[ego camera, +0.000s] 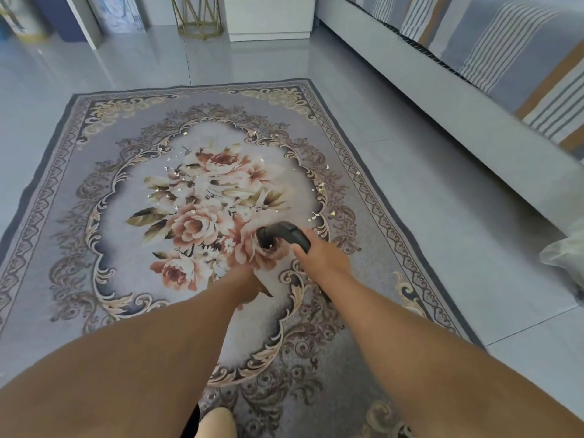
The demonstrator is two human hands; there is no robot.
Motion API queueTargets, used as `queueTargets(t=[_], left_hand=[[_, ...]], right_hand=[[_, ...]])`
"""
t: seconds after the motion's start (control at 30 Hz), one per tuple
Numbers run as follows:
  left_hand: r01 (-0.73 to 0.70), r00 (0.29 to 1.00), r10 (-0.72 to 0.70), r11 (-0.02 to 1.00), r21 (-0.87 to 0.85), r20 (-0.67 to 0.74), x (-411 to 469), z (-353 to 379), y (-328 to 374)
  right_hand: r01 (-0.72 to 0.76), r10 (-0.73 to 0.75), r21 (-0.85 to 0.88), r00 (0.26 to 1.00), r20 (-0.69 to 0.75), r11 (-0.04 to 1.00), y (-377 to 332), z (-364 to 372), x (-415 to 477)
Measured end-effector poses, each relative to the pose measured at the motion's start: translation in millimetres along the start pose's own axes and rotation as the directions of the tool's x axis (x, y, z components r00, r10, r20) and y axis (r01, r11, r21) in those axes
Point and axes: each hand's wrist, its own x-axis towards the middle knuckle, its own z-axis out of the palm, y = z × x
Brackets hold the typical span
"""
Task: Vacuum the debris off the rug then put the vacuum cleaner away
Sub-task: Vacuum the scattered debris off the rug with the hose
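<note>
- the vacuum cleaner point(279, 232) shows only as a black curved end piece, held low over the flower bunch near the middle of the rug point(94, 216); its round mouth points down and to the left.
- the debris point(177, 173) is small pale and gold flecks scattered over the flowers and along the scrolled oval border to the right, most of it beyond the mouth.
- risk: the flecks look light, so a fast sweep or stray air could probably scatter them onto the tiled floor point(410, 184); the thin rug might also lift or bunch under suction.
- the right hand point(319, 257) wraps the rear of the black piece, fingers curled over it.
- the left hand point(246, 284) hangs lower just beside it, bent away; whether it holds anything i cannot tell.
- a striped cover point(493, 49) lies at right.
</note>
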Motion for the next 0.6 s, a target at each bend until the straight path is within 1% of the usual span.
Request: queueTargets(t=[0.07, 0.1, 0.2, 0.27, 0.33, 0.4, 0.47, 0.53, 0.6], left_hand=[[0.028, 0.999, -0.028, 0.999, 0.02, 0.022, 3.2, -4.6, 7.4], [0.034, 0.999, -0.034, 0.999, 0.027, 0.023, 3.3, -4.6, 10.0], [0.032, 0.999, -0.033, 0.999, 0.035, 0.018, 9.7, 1.6, 10.6], [0.023, 1.0, -0.023, 0.999, 0.041, -0.003, 11.8, 6.6, 4.2], [0.014, 1.0, -0.014, 1.0, 0.022, -0.001, 10.6, 10.5, -0.4], [0.021, 1.0, -0.021, 1.0, 0.014, 0.023, 7.1, 10.8, -2.0], [0.016, 0.999, -0.017, 1.0, 0.012, 0.031, 5.9, 8.6, 0.3], [0.005, 1.0, -0.005, 1.0, -0.002, -0.007, 11.1, 6.3, 2.4], [0.002, 1.0, -0.002, 1.0, 0.004, -0.012, 13.3, 7.9, 4.1]], right_hand=[[0.01, -0.011, 0.048, 1.0, 0.009, 0.999, 2.3, -0.7, 4.6], [0.011, -0.012, 0.056, 1.0, 0.023, 0.998, 9.0, -1.5, -6.7], [0.003, -0.005, 0.037, 0.999, 0.053, 0.999, 40.5, 2.4, -58.2], [-0.01, 0.008, 0.032, 0.998, 0.059, 0.999, 52.0, 4.7, -70.5], [-0.027, 0.025, 0.051, 0.999, 0.026, 0.998, 49.6, 4.1, -54.1], [-0.051, 0.049, 0.099, 0.999, 0.018, 0.994, 36.7, 2.0, -26.3], [-0.043, 0.04, 0.142, 0.999, 0.02, 0.989, 25.5, -0.6, -3.9], [-0.025, 0.024, 0.164, 1.0, 0.011, 0.986, 24.4, 0.4, 3.6], [-0.028, 0.025, 0.183, 1.0, 0.018, 0.983, 36.5, 2.6, -7.2]])
